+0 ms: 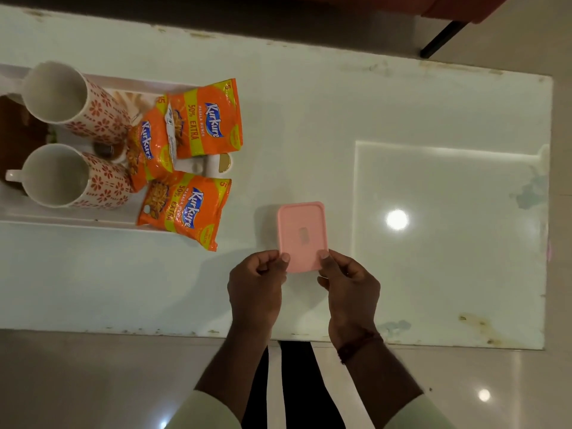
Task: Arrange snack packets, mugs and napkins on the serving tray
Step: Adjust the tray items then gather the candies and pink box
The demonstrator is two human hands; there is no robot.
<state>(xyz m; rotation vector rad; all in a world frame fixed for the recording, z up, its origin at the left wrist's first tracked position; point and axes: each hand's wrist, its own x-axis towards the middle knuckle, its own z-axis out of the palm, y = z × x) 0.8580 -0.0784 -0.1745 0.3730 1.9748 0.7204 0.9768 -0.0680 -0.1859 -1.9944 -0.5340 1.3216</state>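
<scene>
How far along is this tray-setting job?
Mostly set: two patterned mugs and three orange snack packets already sit on the white tray, one packet overhanging its edge. Both hands, left and right, hold a pink box at its near corners. No napkins on the tray yet.

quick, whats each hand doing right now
Left hand: closed on the near left corner of the pink box.
Right hand: closed on the near right corner of the same box.

Both hands (305, 283) gripping pink lid (302, 235), mugs (66, 134), snack packets (185, 159) on tray (62, 216)
</scene>
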